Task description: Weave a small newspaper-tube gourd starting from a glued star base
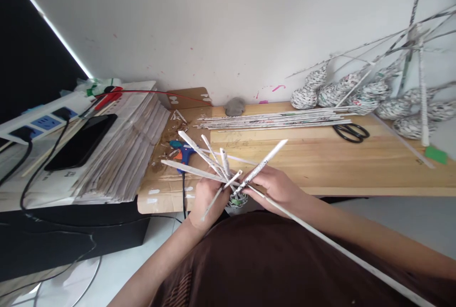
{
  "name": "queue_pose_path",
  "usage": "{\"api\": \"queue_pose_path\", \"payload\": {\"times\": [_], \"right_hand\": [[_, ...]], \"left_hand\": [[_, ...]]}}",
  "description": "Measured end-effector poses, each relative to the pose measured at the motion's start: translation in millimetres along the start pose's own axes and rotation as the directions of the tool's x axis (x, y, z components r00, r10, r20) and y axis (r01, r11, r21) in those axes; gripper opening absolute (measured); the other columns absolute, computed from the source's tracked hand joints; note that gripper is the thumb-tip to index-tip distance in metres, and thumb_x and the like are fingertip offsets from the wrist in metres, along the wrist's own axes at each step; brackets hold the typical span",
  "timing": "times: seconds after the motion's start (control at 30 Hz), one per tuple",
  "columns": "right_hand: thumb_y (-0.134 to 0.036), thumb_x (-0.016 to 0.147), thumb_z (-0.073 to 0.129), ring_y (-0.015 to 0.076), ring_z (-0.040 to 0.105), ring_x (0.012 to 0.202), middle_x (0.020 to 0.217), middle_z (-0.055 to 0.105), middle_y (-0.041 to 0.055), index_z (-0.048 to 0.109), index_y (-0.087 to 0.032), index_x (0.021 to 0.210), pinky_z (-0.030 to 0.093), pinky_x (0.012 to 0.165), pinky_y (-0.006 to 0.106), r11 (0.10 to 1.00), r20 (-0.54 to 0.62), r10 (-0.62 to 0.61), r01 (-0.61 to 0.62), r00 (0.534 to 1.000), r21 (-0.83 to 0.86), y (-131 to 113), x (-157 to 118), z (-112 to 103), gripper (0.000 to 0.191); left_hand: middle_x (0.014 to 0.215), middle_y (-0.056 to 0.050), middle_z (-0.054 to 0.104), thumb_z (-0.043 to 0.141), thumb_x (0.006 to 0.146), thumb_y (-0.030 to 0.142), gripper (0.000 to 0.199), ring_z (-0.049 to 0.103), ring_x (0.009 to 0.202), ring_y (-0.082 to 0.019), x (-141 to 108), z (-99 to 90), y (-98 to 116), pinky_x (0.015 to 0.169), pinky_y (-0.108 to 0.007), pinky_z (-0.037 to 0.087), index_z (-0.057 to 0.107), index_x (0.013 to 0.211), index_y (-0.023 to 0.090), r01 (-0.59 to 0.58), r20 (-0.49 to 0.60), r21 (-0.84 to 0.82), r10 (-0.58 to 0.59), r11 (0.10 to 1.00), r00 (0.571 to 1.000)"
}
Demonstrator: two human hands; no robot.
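Note:
A small woven newspaper piece (238, 199) sits between my hands at the table's front edge, with several rolled paper sticks fanning up out of it. My left hand (210, 198) is closed around its left side and the bases of the sticks. On the right, my right hand (272, 184) pinches a printed paper stick (265, 161) near its base. One long paper stick (320, 235) runs from the piece under my right hand and down to the lower right. The fingertips are partly hidden by the sticks.
Behind lie a bundle of paper sticks (274, 120), black-handled scissors (351, 132) and woven gourd shapes (304, 93). A blue glue gun (185, 154) rests on cardboard. To the left are stacked newspapers (131, 155), a phone (81, 143) and a power strip (46, 121) with cables.

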State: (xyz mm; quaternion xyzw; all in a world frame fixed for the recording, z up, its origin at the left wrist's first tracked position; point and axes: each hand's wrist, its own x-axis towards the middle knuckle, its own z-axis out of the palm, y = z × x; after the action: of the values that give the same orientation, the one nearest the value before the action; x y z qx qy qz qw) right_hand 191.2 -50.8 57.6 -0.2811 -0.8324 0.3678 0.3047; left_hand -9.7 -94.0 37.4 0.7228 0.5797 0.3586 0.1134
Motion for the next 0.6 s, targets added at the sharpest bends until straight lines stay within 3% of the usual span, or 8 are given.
{"api": "queue_pose_path", "payload": {"times": [0.1,0.2,0.3,0.5,0.6], "right_hand": [[-0.018,0.088,0.06,0.0233,0.064,0.105,0.105,0.073,0.004,0.074,-0.031,0.104,0.049,0.096,0.04,0.983,0.046,-0.142,0.146,0.989,-0.109,-1.1,3.7,1.0,0.024],[-0.016,0.087,0.058,0.0215,0.065,0.09,0.091,0.072,0.0048,0.074,-0.028,0.095,0.052,0.085,0.035,0.972,0.032,-0.158,0.161,0.987,-0.169,-1.9,6.1,4.2,0.022],[-0.01,0.081,0.057,0.02,0.064,0.081,0.083,0.069,0.0041,0.071,-0.025,0.084,0.052,0.077,0.032,0.985,-0.037,-0.098,0.092,0.994,-0.147,-3.7,6.5,8.4,0.021],[-0.005,0.07,0.057,0.0172,0.063,0.077,0.081,0.066,0.0008,0.065,-0.024,0.083,0.05,0.075,0.029,1.0,-0.166,0.027,-0.026,0.986,0.008,1.4,6.2,16.4,0.024],[-0.009,0.072,0.057,0.0156,0.061,0.072,0.079,0.065,0.0,0.062,-0.023,0.084,0.049,0.069,0.028,0.977,-0.14,0.158,-0.134,0.977,0.167,3.9,9.3,16.0,0.019]], "left_hand": [[0.103,-0.007,0.074,0.055,0.083,0.008,0.031,0.067,0.101,-0.022,-0.9,2.4,-1.7,0.091,-0.036,0.055,0.075,0.103,0.022,-0.038,0.003,-0.058,0.039,0.998,0.999],[0.093,-0.006,0.074,0.055,0.086,0.01,0.027,0.068,0.091,-0.02,-1.5,3.5,-2.0,0.085,-0.033,0.055,0.076,0.096,0.022,-0.049,0.024,-0.115,0.052,0.992,0.998],[0.089,-0.005,0.073,0.055,0.086,0.011,0.025,0.068,0.086,-0.018,-1.0,2.4,0.5,0.081,-0.031,0.056,0.076,0.091,0.023,-0.011,0.019,-0.142,0.014,0.99,1.0],[0.102,-0.006,0.074,0.056,0.084,0.015,0.02,0.067,0.102,-0.022,0.9,0.1,7.1,0.085,-0.032,0.055,0.075,0.085,0.022,0.035,0.006,-0.077,-0.035,0.996,0.999],[0.091,-0.007,0.076,0.057,0.082,0.016,0.018,0.07,0.088,-0.022,0.9,0.8,8.1,0.075,-0.03,0.054,0.075,0.081,0.021,0.084,-0.009,0.024,-0.083,0.996,0.996]]}}
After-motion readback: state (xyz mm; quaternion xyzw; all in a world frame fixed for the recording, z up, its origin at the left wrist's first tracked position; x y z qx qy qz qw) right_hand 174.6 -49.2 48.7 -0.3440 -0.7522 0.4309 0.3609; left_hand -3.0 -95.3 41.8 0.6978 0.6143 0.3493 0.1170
